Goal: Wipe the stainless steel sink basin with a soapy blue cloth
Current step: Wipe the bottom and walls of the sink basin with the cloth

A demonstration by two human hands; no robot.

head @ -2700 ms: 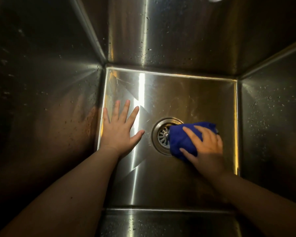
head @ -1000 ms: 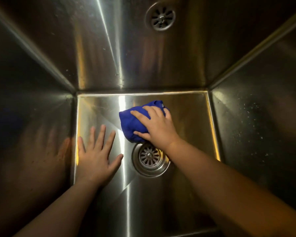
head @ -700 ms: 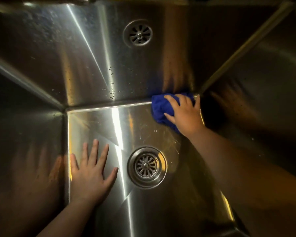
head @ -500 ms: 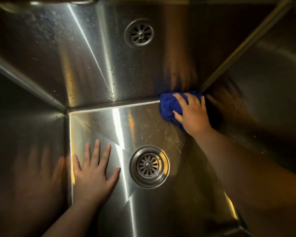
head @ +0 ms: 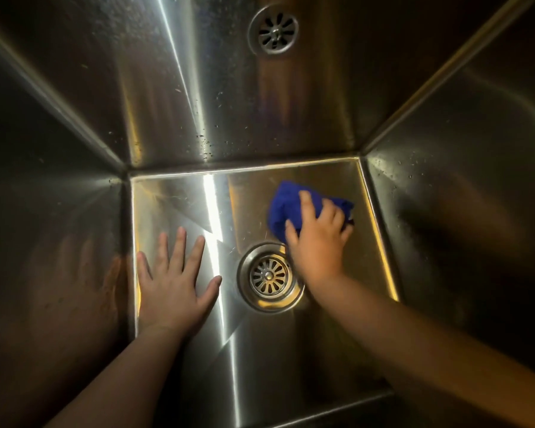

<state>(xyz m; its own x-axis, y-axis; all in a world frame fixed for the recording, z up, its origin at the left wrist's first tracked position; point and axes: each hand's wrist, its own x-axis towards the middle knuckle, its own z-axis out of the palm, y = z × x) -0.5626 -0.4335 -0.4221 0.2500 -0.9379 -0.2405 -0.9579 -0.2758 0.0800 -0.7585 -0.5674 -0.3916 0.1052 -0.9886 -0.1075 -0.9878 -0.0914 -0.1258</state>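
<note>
Right hand (head: 317, 242) clamped over bunched blue cloth (head: 283, 208), now pulled back from far-right corner to sink floor (head: 331, 319) beside drain (head: 269, 276); corner done, probably. Left hand (head: 175, 279) spread flat, bracing.

Bunched blue cloth (head: 283, 208) on sink floor (head: 179, 196)

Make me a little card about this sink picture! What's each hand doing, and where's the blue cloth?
left hand: flat on the sink floor, fingers spread, holding nothing
right hand: pressing down on the blue cloth
blue cloth: bunched on the floor, behind and right of the drain
drain: between the two hands
overflow hole: on the back wall
</note>
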